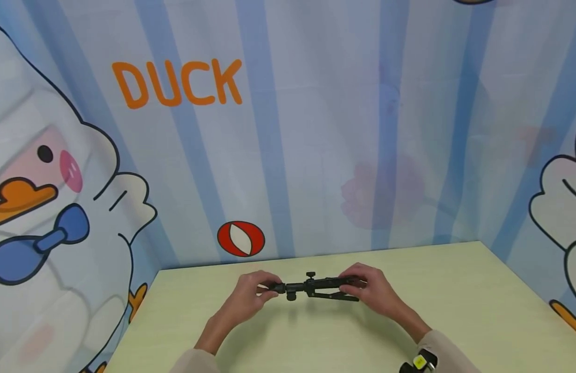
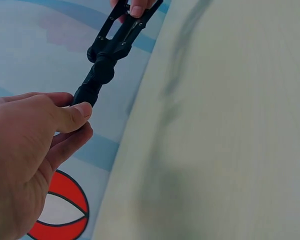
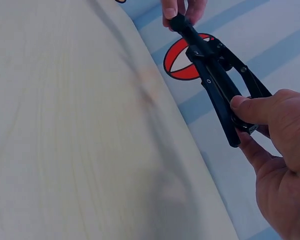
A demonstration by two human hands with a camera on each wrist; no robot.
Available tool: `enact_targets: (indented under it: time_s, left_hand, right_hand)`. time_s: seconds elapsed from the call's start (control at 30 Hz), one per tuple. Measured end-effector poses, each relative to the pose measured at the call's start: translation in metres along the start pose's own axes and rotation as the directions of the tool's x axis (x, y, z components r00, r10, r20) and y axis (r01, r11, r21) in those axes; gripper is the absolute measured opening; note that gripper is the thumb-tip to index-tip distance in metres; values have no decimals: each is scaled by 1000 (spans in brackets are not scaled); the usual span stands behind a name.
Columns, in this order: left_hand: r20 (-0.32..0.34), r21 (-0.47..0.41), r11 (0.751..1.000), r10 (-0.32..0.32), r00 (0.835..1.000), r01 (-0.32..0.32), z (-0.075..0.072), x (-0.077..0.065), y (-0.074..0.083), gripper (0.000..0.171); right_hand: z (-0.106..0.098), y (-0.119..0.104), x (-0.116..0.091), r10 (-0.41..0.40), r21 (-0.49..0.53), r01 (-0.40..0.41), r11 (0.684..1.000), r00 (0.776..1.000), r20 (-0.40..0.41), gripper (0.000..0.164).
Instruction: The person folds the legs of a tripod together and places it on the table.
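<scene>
A small black tripod [image 1: 321, 283] is held level above the table, its legs partly folded and spread a little apart. My left hand [image 1: 250, 297] pinches the head end between thumb and fingers, also plain in the left wrist view, where the hand [image 2: 35, 145] covers the very tip. At the leg end, my right hand [image 1: 374, 290] grips the tripod with thumb and fingers. In the right wrist view, the thumb of that hand [image 3: 285, 135] presses on the central leg of the tripod [image 3: 217, 75], with another leg sticking out on either side. Knobs project near the head.
Below both hands lies a pale wooden table [image 1: 456, 290], with the shadow of hands and tripod on it. A blue-striped curtain [image 1: 316, 129] with printed ducks and the word DUCK hangs behind the table's back edge and round its sides.
</scene>
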State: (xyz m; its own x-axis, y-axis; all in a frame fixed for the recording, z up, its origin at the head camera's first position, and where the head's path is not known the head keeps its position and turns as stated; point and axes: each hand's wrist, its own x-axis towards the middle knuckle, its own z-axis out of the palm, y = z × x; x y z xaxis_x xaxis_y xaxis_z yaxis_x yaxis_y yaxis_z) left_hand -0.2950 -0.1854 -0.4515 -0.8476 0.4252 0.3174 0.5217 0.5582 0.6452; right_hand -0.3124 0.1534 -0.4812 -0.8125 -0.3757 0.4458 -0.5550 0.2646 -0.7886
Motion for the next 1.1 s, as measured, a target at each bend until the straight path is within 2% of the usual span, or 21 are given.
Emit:
enact_targets:
  time_s: [0.27, 0.43, 0.63, 1.1]
  left_hand:
    - [3, 10, 1000, 2, 1000, -2, 18, 0, -24, 25]
    - [23, 28, 1000, -3, 1000, 3, 25, 1, -33, 25]
    - [35, 46, 999, -9, 999, 7, 29, 2, -35, 25]
    - [53, 87, 996, -27, 998, 22, 36, 6, -42, 24]
  right_hand:
    - [4, 14, 3, 57, -31, -56, 998, 998, 16, 21]
    - [8, 23, 4, 56, -71, -55, 996, 998, 9, 20]
    - [10, 27, 4, 33, -61, -32, 998, 999, 23, 19]
    - [13, 35, 2, 56, -93, -54, 994, 998, 14, 19]
